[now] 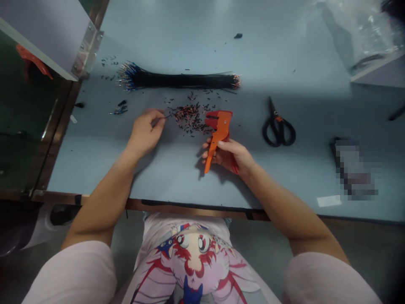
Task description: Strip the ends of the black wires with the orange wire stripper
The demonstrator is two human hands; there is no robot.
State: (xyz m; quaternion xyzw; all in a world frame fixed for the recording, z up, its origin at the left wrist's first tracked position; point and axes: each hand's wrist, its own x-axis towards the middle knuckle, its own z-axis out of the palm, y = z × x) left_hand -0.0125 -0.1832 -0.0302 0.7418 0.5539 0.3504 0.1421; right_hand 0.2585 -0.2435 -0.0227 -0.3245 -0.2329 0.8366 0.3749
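My right hand (238, 156) is wrapped round the handles of an orange and red wire stripper (223, 124), its jaws pointing left. To the left, my left hand (146, 131) is closed in a pinch, with a thin black wire (167, 116) showing at the fingertips. Between the hands lies a pile of short black and copper-coloured wire scraps (190, 118). Behind the pile stretches a long bundle of black wires (183, 80), with blue and metal ends at the left and bare copper ends at the right.
Black-handled scissors (278, 130) lie right of my right hand. Farther right is a blurred-out dark object (354, 166). A few blue-ended pieces (119, 110) rest left of my left hand. Clear plastic bags (373, 29) fill the back right corner. The table edge (196, 207) runs before my body.
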